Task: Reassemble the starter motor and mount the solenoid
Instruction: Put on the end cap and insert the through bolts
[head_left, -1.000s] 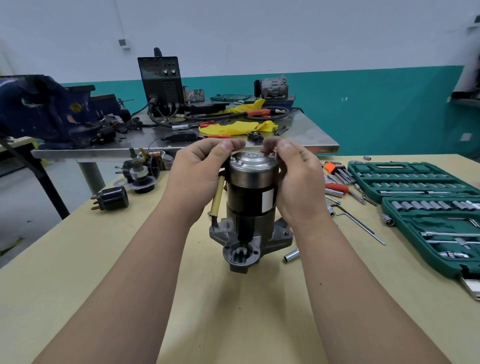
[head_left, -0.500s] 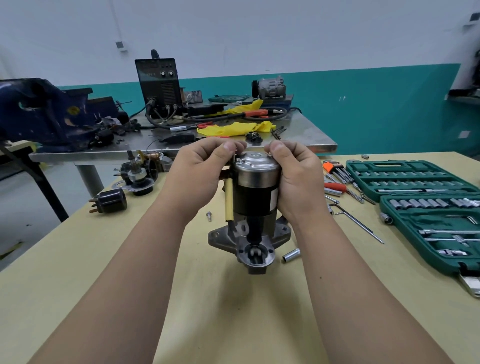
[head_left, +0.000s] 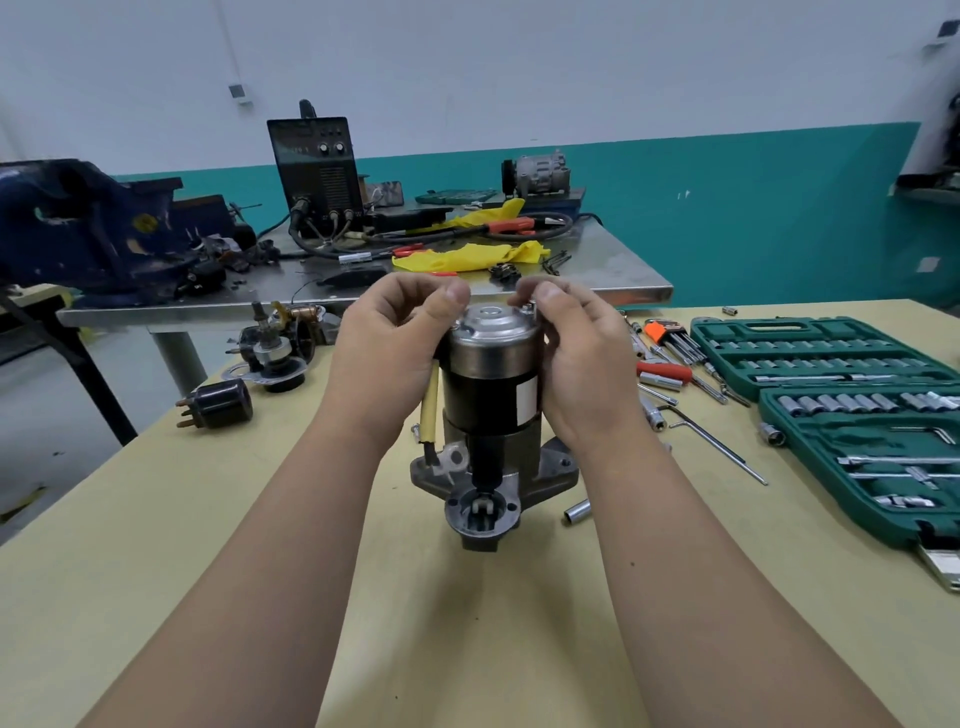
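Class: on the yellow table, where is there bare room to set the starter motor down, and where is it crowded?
Bare: near the left edge below the solenoid, and the near table between the forearms. Crowded: right of the starter motor, with loose sockets and the socket set.

On the yellow tabletop (head_left: 156, 545), an open green socket set (head_left: 852, 410) lies at three o'clock, with a red-handled screwdriver (head_left: 665, 372), an orange hex-key holder (head_left: 656, 329) and an L-shaped hex key (head_left: 717, 441) just left of it. A loose socket (head_left: 577, 512) lies near centre. At twelve o'clock stands a steel table (head_left: 613, 270) carrying a black welding machine (head_left: 314, 166), yellow cloth (head_left: 467, 254) and, at ten o'clock, a blue vise (head_left: 88, 228).
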